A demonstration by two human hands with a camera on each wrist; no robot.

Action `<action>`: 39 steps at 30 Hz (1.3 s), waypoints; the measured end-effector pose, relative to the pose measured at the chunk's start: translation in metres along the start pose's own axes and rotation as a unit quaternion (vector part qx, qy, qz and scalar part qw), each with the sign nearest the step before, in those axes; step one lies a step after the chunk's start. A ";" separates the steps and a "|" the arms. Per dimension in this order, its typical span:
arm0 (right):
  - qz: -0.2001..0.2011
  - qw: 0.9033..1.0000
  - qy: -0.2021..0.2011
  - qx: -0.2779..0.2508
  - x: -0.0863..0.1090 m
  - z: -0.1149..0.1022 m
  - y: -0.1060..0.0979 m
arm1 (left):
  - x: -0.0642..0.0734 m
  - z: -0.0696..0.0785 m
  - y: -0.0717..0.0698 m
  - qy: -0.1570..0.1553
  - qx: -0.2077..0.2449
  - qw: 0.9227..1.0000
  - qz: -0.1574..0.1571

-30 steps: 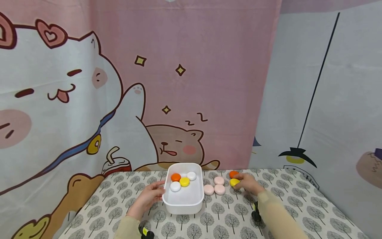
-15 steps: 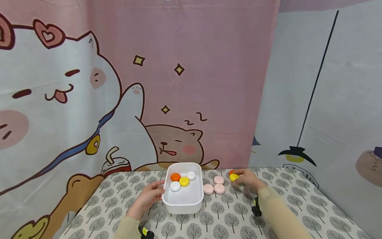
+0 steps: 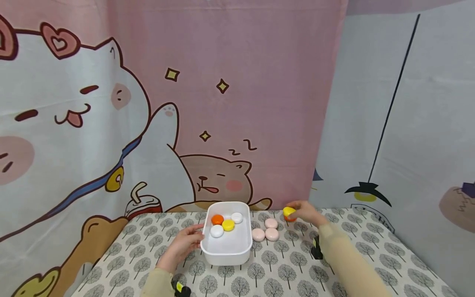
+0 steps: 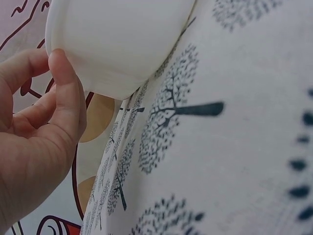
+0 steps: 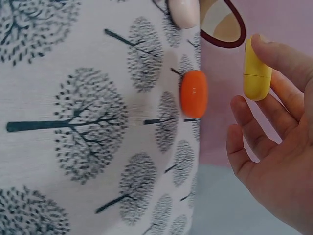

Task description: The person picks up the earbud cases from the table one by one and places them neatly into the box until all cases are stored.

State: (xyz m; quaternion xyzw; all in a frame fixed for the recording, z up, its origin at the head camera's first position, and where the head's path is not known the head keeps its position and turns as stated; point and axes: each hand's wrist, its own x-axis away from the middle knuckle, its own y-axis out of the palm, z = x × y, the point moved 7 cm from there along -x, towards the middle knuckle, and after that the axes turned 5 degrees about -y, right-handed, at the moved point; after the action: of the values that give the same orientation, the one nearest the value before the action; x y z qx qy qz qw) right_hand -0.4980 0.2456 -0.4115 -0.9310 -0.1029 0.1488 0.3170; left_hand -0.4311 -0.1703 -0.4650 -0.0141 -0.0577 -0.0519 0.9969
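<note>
My left hand (image 3: 183,245) holds the left side of a white plastic box (image 3: 227,259), its fingertips at the wall near the rim. Inside the box lie one orange round case (image 3: 217,220), one yellow one (image 3: 228,225) and two white ones (image 3: 217,231). My right hand (image 3: 306,213) pinches another round yellow case (image 5: 257,73) with a seam around its side. This case is raised above the table, over a second orange round case (image 5: 194,94) that rests on the cloth. In the head view the yellow case partly hides the orange one.
Three pale pink round cases (image 3: 271,234) sit on the cloth between the box and my right hand. A tree-patterned tablecloth (image 3: 256,272) covers the table. A cartoon-printed curtain (image 3: 237,103) hangs right behind the table's far edge.
My right hand has lifted the yellow case from the table and moved it up and away, over the orange case. The left hand and the box have stayed in place.
</note>
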 end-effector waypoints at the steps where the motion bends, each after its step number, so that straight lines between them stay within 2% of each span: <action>1: -0.003 1.000 0.001 -0.004 0.000 -0.003 -0.001 | 0.000 0.000 0.000 0.002 -0.001 1.000 -0.001; 6: -0.005 1.000 0.015 -0.014 -0.001 -0.014 -0.007 | 0.001 0.002 0.000 0.001 0.001 1.000 0.001; 9: -0.004 1.000 0.020 -0.014 -0.003 -0.013 -0.011 | 0.001 0.001 0.000 0.000 -0.001 1.000 0.005; 14: -0.009 1.000 0.011 -0.009 -0.008 -0.012 -0.013 | 0.002 0.000 -0.001 -0.005 0.001 1.000 0.013; 21: 0.004 1.000 0.021 -0.016 -0.013 -0.017 -0.013 | 0.001 0.000 -0.001 0.005 0.003 1.000 0.005; 26: -0.002 1.000 0.012 -0.020 -0.016 -0.025 -0.014 | 0.000 0.000 0.000 0.001 0.001 1.000 0.005; 28: -0.005 1.000 0.004 -0.014 -0.017 -0.029 -0.015 | 0.001 0.001 0.000 -0.001 -0.002 1.000 0.007; 39: 0.008 1.000 0.020 0.018 -0.026 -0.041 -0.016 | 0.002 0.001 -0.001 -0.003 -0.006 1.000 0.010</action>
State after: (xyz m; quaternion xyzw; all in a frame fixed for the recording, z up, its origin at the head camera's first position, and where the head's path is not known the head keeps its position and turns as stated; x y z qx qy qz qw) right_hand -0.5100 0.2273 -0.3653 -0.9288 -0.0862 0.1343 0.3346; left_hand -0.4296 -0.1711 -0.4639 -0.0213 -0.0598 -0.0425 0.9971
